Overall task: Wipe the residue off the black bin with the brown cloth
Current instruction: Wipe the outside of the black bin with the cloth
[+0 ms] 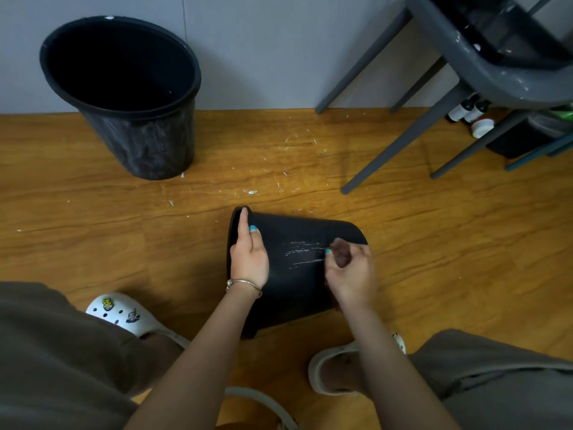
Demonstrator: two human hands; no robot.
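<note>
Bin (pixel 297 274) lies on its side on the wood floor (pixel 93 212), rim to the left, base to the right, between the person's feet. White residue (pixel 305 254) streaks the upturned wall, just left of the right hand's fingertips.

Right hand (pixel 350 268): fingers curled tight round a bunched brown cloth (pixel 341 252), pressed to the wall near the base end, touching the streaks' right edge.

Left hand (pixel 249 259): thumb stretched along the rim, fingers wrapped over the wall, bracing the bin. Bracelet (pixel 245 284) on that wrist.

No legible writing on the bin or cloth.

White clog (pixel 124 313) with charms to the left, beige clog (pixel 338 373) lower right. Second bin (pixel 130 97) stands upright against the wall, far left, its side smeared white. White flecks (pixel 251 191) are scattered on the floor between the two bins. Grey chair (pixel 459 79) upper right; bottles (pixel 468 111) under it, labels too small to read.
</note>
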